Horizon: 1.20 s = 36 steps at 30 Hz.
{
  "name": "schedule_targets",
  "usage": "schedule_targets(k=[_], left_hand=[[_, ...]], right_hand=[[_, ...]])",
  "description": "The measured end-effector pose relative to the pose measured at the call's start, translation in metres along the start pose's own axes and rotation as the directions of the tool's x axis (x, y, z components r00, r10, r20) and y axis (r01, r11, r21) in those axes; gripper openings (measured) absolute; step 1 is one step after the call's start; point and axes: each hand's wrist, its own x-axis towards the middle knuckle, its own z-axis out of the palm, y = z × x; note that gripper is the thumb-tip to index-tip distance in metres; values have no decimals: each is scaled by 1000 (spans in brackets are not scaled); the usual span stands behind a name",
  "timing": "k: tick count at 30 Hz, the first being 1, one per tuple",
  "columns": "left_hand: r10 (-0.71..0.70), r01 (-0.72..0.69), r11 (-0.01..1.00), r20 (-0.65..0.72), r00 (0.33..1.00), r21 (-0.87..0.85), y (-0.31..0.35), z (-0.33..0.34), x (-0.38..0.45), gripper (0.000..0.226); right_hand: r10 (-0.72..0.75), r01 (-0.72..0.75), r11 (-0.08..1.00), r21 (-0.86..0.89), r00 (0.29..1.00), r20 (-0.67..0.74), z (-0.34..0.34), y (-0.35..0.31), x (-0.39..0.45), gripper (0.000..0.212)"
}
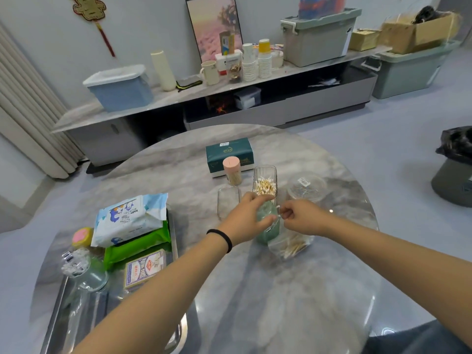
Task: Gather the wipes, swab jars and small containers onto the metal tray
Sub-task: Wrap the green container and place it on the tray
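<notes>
Two hands meet over a green container (pixel 265 222) standing on the round marble table (pixel 255 290), right of the metal tray (pixel 176 241). The left hand (pixel 246 219) curls around the container's side; the right hand (pixel 302 217) pinches what looks like a cotton swab (pixel 279 212) at its top, though blur hides the detail. Just behind stands a clear jar of swabs (pixel 265 183), and a plastic bag of swabs (pixel 291 245) lies in front. On the tray rest a blue wipes pack (pixel 130 218) over a green pack (pixel 135 247).
</notes>
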Motion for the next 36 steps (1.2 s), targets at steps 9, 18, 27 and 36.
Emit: schedule_targets(k=[9, 18, 27, 36], left_hand=[[-67, 47, 983, -105, 992, -180, -1, 5, -1, 51], [-102, 39, 947, -182, 978, -320, -5, -1, -6, 48], [-242, 14, 775, -277, 930, -631, -19, -17, -39, 43], [-260, -60, 642, -290, 921, -765, -18, -44, -76, 38]], right_hand=[[-27, 21, 991, 134, 999, 46, 12, 8, 10, 59], [-107, 103, 949, 299, 994, -2, 17, -4, 13, 74], [-251, 276, 930, 243, 959, -129, 14, -42, 4, 56], [-281, 311, 931, 189, 945, -170, 18, -75, -8, 75]])
